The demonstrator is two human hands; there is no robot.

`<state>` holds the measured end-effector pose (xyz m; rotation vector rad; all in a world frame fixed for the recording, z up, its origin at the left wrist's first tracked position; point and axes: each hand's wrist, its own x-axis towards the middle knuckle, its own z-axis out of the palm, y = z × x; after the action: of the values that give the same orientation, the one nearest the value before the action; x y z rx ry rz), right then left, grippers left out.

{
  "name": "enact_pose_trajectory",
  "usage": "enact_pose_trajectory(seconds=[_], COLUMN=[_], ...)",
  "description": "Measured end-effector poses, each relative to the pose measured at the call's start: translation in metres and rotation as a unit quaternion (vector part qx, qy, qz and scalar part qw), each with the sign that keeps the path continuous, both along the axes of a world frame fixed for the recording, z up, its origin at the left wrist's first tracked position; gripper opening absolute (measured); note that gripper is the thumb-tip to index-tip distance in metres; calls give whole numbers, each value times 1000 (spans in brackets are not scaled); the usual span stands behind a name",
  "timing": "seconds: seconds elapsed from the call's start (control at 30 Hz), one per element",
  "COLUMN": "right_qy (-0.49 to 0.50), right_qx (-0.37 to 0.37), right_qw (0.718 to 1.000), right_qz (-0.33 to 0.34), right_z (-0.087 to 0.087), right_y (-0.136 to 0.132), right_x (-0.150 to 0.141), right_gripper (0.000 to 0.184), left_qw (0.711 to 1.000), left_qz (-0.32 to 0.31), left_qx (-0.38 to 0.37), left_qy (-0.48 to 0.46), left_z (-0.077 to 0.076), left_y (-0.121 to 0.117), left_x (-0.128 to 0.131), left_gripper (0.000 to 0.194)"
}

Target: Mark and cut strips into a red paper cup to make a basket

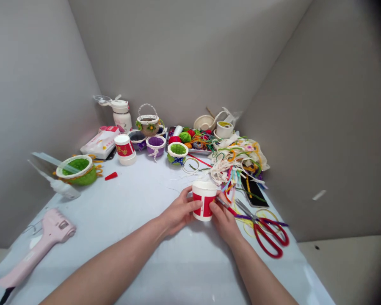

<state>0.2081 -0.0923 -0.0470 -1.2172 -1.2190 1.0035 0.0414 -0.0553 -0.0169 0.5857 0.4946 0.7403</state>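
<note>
A white paper cup point(204, 188) with red printed panels is upright between my two hands, near the middle of the table. My left hand point(181, 212) is closed round its left side, thumb across the front. On the other side my right hand point(224, 217) grips the cup, its thumb on the red panel. By the right fingers is a slim, dark and red pen-like thing point(225, 204); whether that hand holds it too, I cannot tell. Red-handled scissors point(256, 220) lie open to the right of this hand.
Yarn, cords and ribbons point(231, 156) pile up beside a phone point(259, 194) at right. Small decorated baskets point(155, 146) and a tray of yarn balls point(206, 151) line the back. At left are a pink glue gun point(41, 245), glue bottle point(63, 188) and green basket point(85, 178).
</note>
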Motion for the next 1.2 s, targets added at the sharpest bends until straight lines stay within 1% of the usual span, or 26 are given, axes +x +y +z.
enact_pose_trajectory(seconds=[0.1,0.17,0.37,0.47,0.53,0.63,0.73,0.8,0.87,0.93,0.97,1.03,1.1,1.13,1.2], right_qy=[12,15,35,67,89,103,75,47,18,-31,-67,-157,-249,-291,-364], right_qx=[-11,-5,16,12,5,-7,-4,2,8,10,7,-2,-3,2,10], right_qw=[1000,1000,999,997,995,994,996,998,999,998,997,987,968,957,931], right_qz=[9,11,-35,-39,-36,-33,-41,-44,-47,-51,-49,-34,-9,3,21], right_z=[5,8,10,11,13,18,25,29,29,25,22,17,14,13,15], right_y=[-1,0,1,1,0,-1,-2,-2,-1,0,0,0,0,-1,-2], right_x=[-1,-1,1,1,1,0,-1,-2,-2,-3,-3,-3,-4,-5,-6], right_gripper=[36,33,29,29,28,25,22,23,23,22,20,16,11,9,12], left_qw=[1000,1000,1000,1000,999,997,995,995,995,995,992,982,964,956,946], left_qz=[2,4,6,-1,-12,-36,-32,-20,-6,35,70,162,250,280,315], left_qx=[4,2,-8,-21,-34,-49,-61,-71,-84,-96,-100,-98,-85,-77,-67], left_qy=[13,10,8,17,5,-40,-73,-69,-49,-23,-11,10,24,29,40], left_z=[2,2,4,6,7,7,6,5,5,6,6,7,6,5,4], left_y=[0,0,0,0,1,3,5,4,4,4,5,9,14,16,19], left_x=[0,0,1,1,0,-2,-3,-3,-2,0,0,0,0,-1,-1], left_gripper=[68,65,54,47,44,45,47,45,40,35,33,29,27,28,32])
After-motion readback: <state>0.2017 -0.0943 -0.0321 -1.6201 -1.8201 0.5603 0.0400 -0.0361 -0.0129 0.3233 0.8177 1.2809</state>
